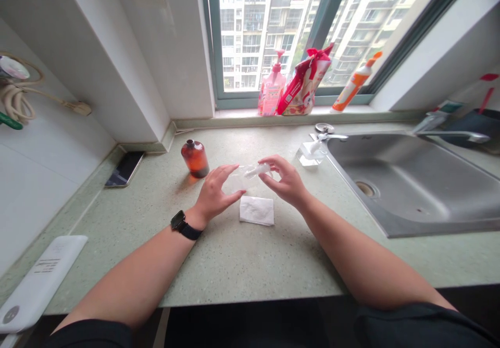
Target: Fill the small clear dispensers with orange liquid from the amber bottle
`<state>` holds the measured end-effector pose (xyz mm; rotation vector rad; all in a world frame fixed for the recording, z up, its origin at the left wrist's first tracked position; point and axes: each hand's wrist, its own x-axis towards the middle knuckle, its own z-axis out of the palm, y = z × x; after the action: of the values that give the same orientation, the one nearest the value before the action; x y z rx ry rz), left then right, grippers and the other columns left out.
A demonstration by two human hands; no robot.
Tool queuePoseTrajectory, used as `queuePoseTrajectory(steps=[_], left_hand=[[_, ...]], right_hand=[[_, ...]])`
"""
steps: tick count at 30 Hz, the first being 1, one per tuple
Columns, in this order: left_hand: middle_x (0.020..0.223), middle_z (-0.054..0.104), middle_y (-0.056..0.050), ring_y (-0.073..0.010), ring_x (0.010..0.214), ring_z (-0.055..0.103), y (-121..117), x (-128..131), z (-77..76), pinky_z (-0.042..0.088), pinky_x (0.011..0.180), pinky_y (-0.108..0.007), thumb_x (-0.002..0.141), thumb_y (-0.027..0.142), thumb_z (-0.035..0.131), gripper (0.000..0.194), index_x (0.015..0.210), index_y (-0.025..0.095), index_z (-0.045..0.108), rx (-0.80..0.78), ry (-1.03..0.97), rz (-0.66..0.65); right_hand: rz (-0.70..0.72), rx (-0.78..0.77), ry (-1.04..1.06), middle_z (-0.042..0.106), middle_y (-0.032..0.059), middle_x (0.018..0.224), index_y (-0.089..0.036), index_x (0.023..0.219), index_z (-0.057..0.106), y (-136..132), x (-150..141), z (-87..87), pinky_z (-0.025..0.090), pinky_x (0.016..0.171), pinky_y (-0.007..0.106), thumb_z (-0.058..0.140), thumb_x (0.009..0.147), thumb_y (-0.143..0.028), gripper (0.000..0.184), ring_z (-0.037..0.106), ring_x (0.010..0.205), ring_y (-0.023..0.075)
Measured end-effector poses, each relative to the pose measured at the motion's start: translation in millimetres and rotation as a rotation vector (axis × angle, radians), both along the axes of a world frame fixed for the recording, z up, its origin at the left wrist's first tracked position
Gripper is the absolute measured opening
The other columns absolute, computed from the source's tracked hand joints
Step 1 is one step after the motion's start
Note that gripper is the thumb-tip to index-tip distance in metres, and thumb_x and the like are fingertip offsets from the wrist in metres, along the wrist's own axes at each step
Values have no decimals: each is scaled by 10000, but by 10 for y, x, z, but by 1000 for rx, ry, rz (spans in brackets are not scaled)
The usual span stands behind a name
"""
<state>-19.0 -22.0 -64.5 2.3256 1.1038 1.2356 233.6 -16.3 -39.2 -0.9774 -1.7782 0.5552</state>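
My left hand (213, 191), a black watch on its wrist, curves its fingers and thumb around a see-through container (236, 181) over the counter. Between the fingers and thumb of my right hand (284, 178) is a clear, whitish tube-like piece (257, 171), close to the container's right end; whether the two are joined I cannot tell. Just in front of the hands lies a folded white tissue (257, 211). An amber bottle (195, 159) with an uncapped neck stands to the left, beyond my left hand. Beyond my right hand is a clear square pump bottle (311, 152).
A steel sink (414, 181) with a tap (453, 134) fills the right side. At left are a phone (125, 169) and a white flat device (42, 280). A pink pump bottle (271, 90), a red bag (307, 85) and an orange-white bottle (355, 85) line the windowsill.
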Motion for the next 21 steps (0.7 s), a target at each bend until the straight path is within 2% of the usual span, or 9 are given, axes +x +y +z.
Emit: queuePoseTrajectory(steps=[5, 13, 17, 21], left_hand=[[1376, 724, -112, -322, 1276, 694, -10, 6, 11, 536, 1150, -511, 900, 465, 860, 646, 1461, 266, 608, -14, -11, -25], [1310, 737, -111, -302, 1188, 726, -26, 13, 8, 569, 1072, -474, 889, 493, 869, 651, 1436, 253, 610, -36, -39, -31], [1306, 740, -112, -303, 1189, 729, -38, 20, 11, 568, 1074, -472, 883, 506, 874, 657, 1432, 253, 617, -33, -41, -49], [1285, 743, -106, -287, 1155, 740, -43, 19, 15, 580, 1051, -450, 880, 494, 880, 652, 1424, 249, 618, -36, -56, -75]], right_hand=[[32, -46, 48, 775, 64, 1181, -297, 1199, 712, -15, -60, -64, 626, 962, 438, 744, 932, -411, 292, 735, 1121, 257], [10, -19, 14, 795, 76, 1211, -297, 1276, 682, -46, -107, -116, 601, 1056, 497, 756, 922, -392, 374, 755, 1131, 271], [43, -56, 64, 802, 75, 1181, -295, 1280, 667, -46, -115, -132, 580, 1090, 511, 793, 916, -456, 417, 762, 1123, 271], [105, -103, 91, 804, 66, 1185, -302, 1311, 640, -36, -98, -134, 556, 1109, 508, 797, 934, -444, 432, 759, 1153, 266]])
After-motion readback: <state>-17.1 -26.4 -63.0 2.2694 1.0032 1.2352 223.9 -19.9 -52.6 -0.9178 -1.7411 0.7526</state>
